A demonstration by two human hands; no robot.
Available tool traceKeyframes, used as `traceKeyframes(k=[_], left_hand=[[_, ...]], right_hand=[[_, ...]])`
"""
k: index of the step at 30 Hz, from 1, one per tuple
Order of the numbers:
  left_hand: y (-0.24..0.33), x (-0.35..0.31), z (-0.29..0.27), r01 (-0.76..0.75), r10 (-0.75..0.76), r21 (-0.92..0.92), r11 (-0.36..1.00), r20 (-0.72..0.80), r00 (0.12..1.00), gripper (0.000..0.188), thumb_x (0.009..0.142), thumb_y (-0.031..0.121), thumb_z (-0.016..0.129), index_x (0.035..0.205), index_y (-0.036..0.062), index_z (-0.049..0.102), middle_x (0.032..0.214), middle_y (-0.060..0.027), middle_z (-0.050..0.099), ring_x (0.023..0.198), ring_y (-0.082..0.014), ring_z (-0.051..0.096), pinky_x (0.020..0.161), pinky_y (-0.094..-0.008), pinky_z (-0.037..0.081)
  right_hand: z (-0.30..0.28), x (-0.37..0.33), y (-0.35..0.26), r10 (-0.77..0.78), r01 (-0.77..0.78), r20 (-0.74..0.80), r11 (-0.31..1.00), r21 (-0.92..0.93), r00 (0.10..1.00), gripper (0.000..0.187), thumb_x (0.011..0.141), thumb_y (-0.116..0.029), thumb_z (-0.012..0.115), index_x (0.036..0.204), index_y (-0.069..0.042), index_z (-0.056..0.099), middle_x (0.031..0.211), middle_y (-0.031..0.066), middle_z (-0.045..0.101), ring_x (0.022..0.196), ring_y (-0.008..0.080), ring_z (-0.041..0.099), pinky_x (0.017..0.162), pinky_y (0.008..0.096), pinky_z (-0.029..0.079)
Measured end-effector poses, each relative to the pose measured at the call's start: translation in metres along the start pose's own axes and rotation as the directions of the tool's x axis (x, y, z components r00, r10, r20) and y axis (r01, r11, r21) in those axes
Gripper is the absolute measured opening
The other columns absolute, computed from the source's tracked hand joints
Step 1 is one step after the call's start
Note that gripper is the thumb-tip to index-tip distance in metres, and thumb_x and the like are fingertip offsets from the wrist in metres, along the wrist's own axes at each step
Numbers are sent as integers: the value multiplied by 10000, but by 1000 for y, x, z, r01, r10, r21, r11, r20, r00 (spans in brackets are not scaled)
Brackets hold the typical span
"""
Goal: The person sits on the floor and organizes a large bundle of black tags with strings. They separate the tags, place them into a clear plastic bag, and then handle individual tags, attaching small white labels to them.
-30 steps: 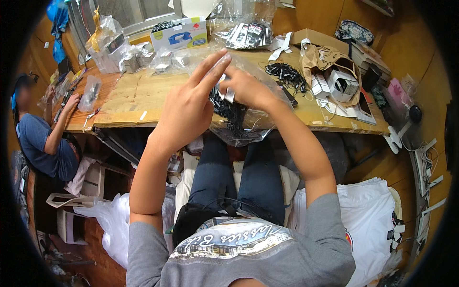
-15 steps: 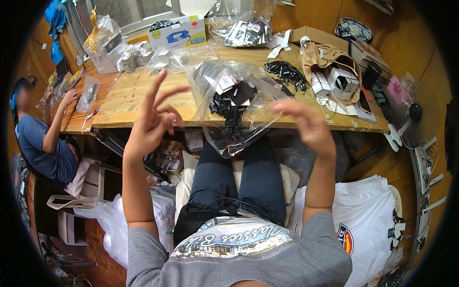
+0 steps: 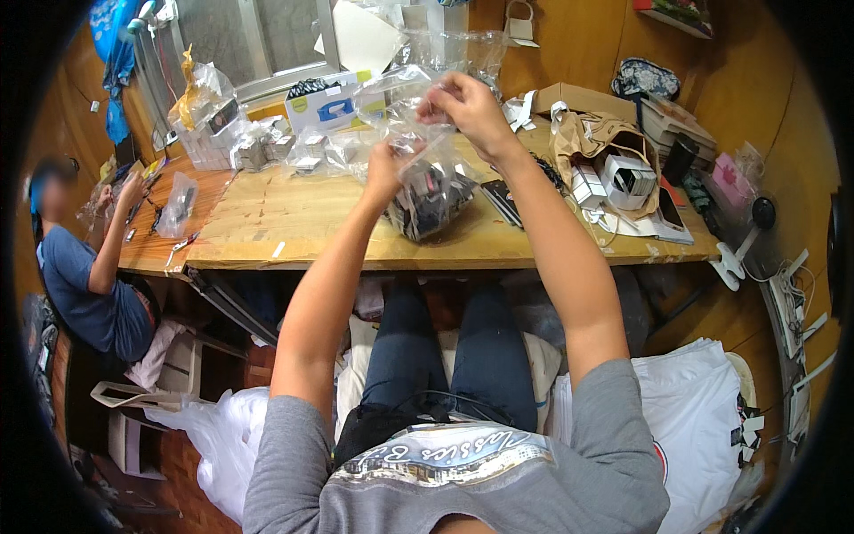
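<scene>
I hold a clear plastic bag (image 3: 433,182) with several dark small items in it above the wooden table (image 3: 294,222). My left hand (image 3: 384,163) pinches its left upper edge. Higher up, my right hand (image 3: 464,105) grips the top of the bag. The bag's bottom hangs at the table surface near the front edge; whether it touches the table I cannot tell.
More clear bags and small boxes (image 3: 258,142) lie at the back left of the table. A brown paper bag with white boxes (image 3: 614,165) stands to the right. Another person (image 3: 84,258) sits at the left end. White plastic bags (image 3: 712,418) lie on the floor.
Both hands rose and came back together on the bag's top edge. The bag moved from over my lap up and forward above the table.
</scene>
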State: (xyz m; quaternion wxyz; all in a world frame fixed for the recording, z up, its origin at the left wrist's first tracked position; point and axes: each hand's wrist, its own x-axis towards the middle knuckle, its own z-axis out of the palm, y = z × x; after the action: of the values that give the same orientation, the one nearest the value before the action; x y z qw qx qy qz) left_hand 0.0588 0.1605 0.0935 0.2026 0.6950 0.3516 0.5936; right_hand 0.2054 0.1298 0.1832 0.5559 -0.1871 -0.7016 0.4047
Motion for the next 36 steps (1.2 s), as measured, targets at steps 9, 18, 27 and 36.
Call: traceKeyframes(k=[9, 18, 27, 36], left_hand=[[56, 51, -45, 179, -211, -120, 976, -356, 910, 170, 748, 147, 533, 719, -2, 610, 490, 5, 443, 453, -68, 350, 412, -237, 271], [95, 36, -36, -42, 108, 553, 832, -88, 990, 288, 695, 259, 587, 793, -12, 585, 606, -166, 565, 552, -247, 554, 527, -332, 409], [58, -1, -79, 194, -223, 109, 975, 474, 852, 1105, 440, 439, 758, 1263, 7, 162, 1228, -135, 335, 1105, -220, 356, 929, -327, 269], [32, -6, -47, 309, -309, -50, 950, 5, 951, 141, 771, 78, 526, 860, -28, 549, 746, -27, 576, 620, -89, 498, 565, -219, 400]], right_hand=[[-35, -36, 10, 32, -37, 328, 999, 9, 944, 1079, 535, -197, 754, 1292, -173, -15, 1322, 125, 151, 1224, 222, 118, 940, 331, 264], [62, -39, 59, -141, 48, -239, 933, -358, 961, 400, 686, -200, 627, 981, 15, 464, 869, 213, 497, 784, 246, 505, 679, 311, 392], [51, 21, 31, -219, 75, -492, 952, -295, 843, 388, 743, -232, 562, 518, 76, 495, 428, 203, 441, 358, 282, 408, 406, 355, 338], [-16, -19, 19, -302, 394, 268, 808, -437, 915, 666, 598, -321, 714, 1089, 36, 441, 931, 92, 537, 850, 132, 502, 758, 248, 404]])
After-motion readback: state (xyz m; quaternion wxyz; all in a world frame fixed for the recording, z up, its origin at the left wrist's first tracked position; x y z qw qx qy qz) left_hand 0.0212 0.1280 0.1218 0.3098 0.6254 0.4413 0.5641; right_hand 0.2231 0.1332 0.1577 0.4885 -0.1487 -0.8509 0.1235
